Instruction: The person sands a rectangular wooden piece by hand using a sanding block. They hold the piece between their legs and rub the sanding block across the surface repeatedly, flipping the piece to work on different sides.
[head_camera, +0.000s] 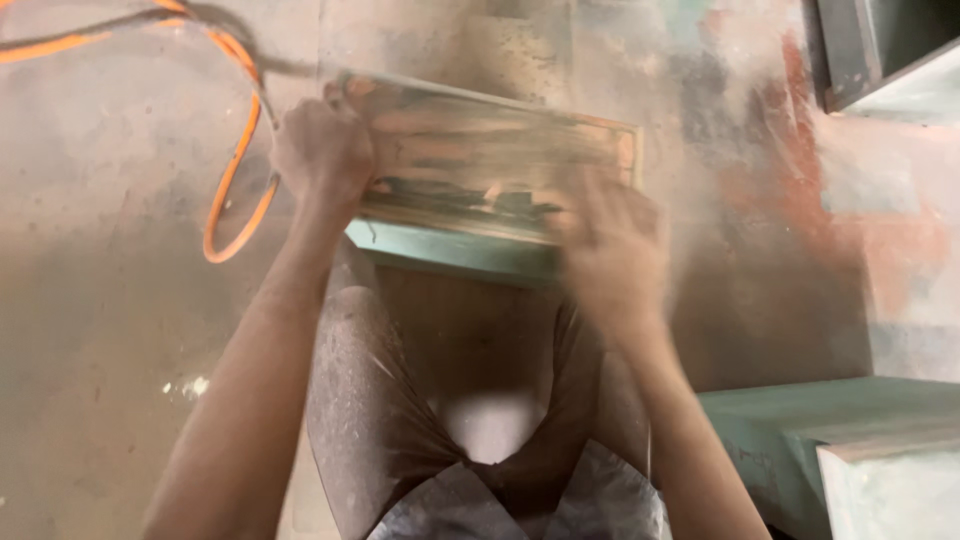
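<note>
The framed wooden panel (490, 160) lies flat across a pale green block (450, 250) just in front of the person's knees, its surface streaked with worn paint and dust. It looks rigid and flat, probably light enough to shift under a push, so it likely needs bracing rather than gripping hard; the raised moulded border gives the firmest place to hold, while the thin recessed middle seems the part most likely to mark. The left hand (320, 150) is closed over the panel's near-left corner, fingers wrapped on the frame and pinning it down. The right hand (610, 250) sits at the panel's lower right edge, blurred with motion; whether its fingers are curled around anything or pressed flat, I cannot tell. An orange hose (235, 180) loops on the dusty floor (100, 330) just left of the left hand, close enough to snag. To the right, a second green block (800, 430) stands near the right forearm, and a grey box (880, 50) sits well apart at the top corner. Open floor lies beyond the panel and to the left.
</note>
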